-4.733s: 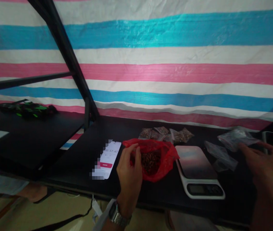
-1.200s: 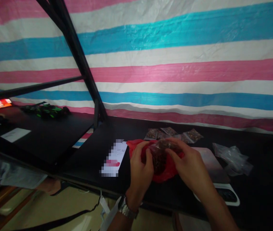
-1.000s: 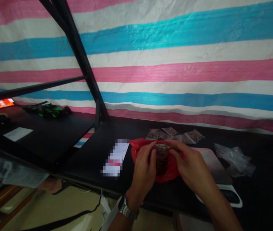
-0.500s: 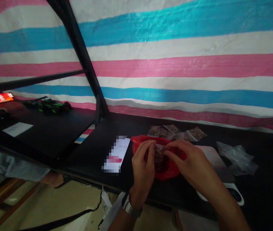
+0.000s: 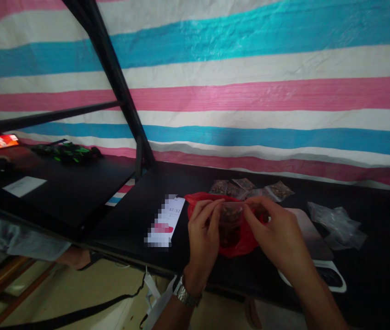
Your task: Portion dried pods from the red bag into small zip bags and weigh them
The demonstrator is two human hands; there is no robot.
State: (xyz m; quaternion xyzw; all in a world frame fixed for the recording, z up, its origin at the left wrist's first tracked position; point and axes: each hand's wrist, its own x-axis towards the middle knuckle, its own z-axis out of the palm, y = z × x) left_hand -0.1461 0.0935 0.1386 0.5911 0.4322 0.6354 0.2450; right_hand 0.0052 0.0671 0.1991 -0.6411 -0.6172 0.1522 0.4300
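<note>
Between my two hands is a small clear zip bag (image 5: pixel 231 214) with brown bits in it. My left hand (image 5: pixel 203 231) pinches its left edge, a metal watch on that wrist. My right hand (image 5: pixel 279 227) grips the right top corner between thumb and fingers. Directly beneath lies an open red plastic bag (image 5: pixel 244 246) with dark brown contents, partly covered by my hands. Behind it several filled zip bags (image 5: pixel 279 190) rest on the black table. A flat kitchen scale (image 5: pixel 310 233) sits to the right, partly hidden by my right forearm.
Flat clear bags (image 5: pixel 337 225) lie right of the scale. On the left is a phone (image 5: pixel 172 220) with a running timer. A black metal frame (image 5: pixel 112 68) stands before the striped sheet. Further left are a green-black model car (image 5: pixel 73 152), a white paper (image 5: pixel 24 185) and another person.
My right hand has shifted slightly right and its grip on the zip bag's top edge has changed. The bag's top now looks stretched wider between my hands.
</note>
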